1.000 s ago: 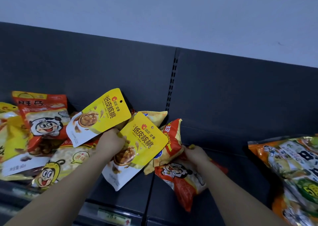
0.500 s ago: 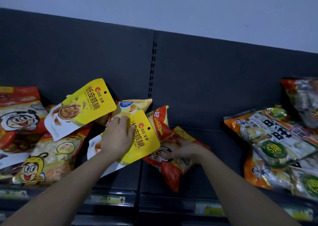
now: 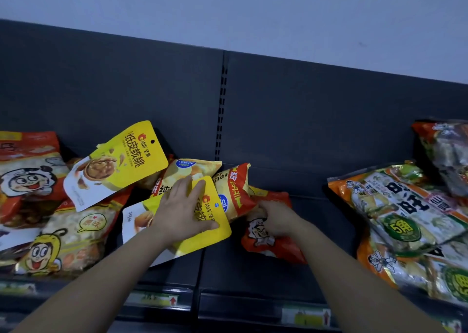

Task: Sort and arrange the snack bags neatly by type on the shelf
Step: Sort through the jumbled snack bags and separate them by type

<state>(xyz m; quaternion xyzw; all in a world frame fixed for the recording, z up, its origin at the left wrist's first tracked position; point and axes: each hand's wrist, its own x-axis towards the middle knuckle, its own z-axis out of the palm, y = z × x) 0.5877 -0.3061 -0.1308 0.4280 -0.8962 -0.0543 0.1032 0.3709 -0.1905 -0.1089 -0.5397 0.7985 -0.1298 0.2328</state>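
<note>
Two yellow walnut pouches (image 3: 119, 165) are showing, one lying under the left fingers (image 3: 186, 188). Two red cartoon-face bags (image 3: 271, 246) are lying about, one under the right fingers (image 3: 263, 211), one far left. Two pale chip bags (image 3: 192, 170) are poking out beyond the left fingers. One bee-cartoon bag (image 3: 63, 241) is lying left. Right of the fingers, orange rice-cracker bags (image 3: 405, 206) are piling up, perhaps four.

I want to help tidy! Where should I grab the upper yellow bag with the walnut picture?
Probably pinch the upper yellow bag at its flat top edge by the hang hole, coming from the upper right. That corner sticks up free before the dark back panel, while its white bottom end lies on other bags.
</note>
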